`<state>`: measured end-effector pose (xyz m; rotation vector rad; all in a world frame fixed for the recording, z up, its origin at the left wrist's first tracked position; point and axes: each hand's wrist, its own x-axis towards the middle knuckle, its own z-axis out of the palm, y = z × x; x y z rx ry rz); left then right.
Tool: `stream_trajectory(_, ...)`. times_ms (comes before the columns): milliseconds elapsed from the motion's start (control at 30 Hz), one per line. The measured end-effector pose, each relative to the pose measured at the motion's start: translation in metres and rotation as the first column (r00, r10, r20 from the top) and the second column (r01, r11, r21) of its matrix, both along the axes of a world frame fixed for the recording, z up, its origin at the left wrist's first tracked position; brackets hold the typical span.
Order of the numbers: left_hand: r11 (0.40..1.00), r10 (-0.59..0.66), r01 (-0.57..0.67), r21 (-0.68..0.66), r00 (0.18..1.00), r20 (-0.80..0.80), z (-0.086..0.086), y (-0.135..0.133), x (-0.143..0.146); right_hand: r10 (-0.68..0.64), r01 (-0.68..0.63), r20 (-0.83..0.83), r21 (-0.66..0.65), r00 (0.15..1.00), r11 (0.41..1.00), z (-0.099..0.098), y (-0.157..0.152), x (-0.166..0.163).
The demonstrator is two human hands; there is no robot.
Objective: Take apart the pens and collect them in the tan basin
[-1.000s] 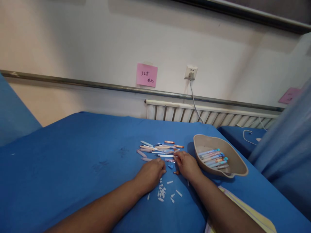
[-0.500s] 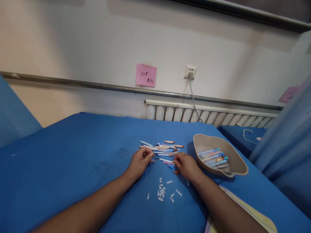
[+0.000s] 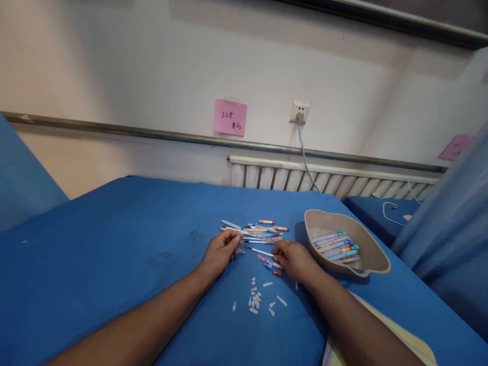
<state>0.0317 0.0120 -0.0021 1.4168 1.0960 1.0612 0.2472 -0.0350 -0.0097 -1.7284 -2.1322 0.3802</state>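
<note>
My left hand [image 3: 220,250] is closed in a pinch at the left end of a loose pile of pens and pen parts [image 3: 259,232]. A small pale, see-through piece shows by its fingertips, too unclear to name. My right hand [image 3: 295,258], its fingers also pinched, grips one end of a thin white pen refill [image 3: 261,251]. The refill's dark tip points toward my left hand. Just below it lie a pink patterned pen part [image 3: 266,260], a blue piece [image 3: 268,266] and a brown piece [image 3: 277,273].
Several small white tips [image 3: 254,299] lie nearer to me on the blue cloth [image 3: 152,295]. To the right stands a beige bin [image 3: 375,256] with several pens [image 3: 337,248] in it. A yellow cloth or pad [image 3: 396,330] lies under my right forearm. A radiator [image 3: 274,177] runs behind.
My right hand and the refill have shifted very slightly, and more of the pink part shows beneath. My left hand keeps its place and pinch. The camera view has moved a little.
</note>
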Motion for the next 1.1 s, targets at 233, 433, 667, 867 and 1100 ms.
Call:
stream_trajectory(233, 1.0, -0.001, 0.001, -0.001, 1.0, -0.013, -0.005, 0.003, 0.0, 0.03, -0.031, 0.096, 0.0, 0.995, 1.0, 0.009, -0.007, -0.008)
stream_trajectory(433, 1.0, 0.012, -0.012, 0.014, 1.0, 0.012, -0.005, 0.004, -0.003, 0.053, -0.052, -0.031, 0.035, 0.998, 0.998, 0.0, -0.005, -0.007)
stream_trajectory(667, 1.0, -0.004, 0.004, 0.002, 0.999, 0.04, -0.003, 0.003, -0.003, 0.001, 0.038, -0.459, 0.075, 0.888, 0.996, -0.009, 0.0, -0.007)
stream_trajectory(867, 1.0, -0.021, 0.022, -0.013, 0.998, 0.062, 0.001, -0.001, -0.001, 0.022, 0.039, -0.51, 0.108, 0.86, 0.993, -0.009, 0.0, -0.008)
stream_trajectory(1100, 0.999, -0.029, 0.03, -0.013, 0.998, 0.056, -0.002, 0.0, 0.0, 0.037, 0.03, -0.499, 0.126, 0.866, 0.992, -0.01, 0.001, -0.007)
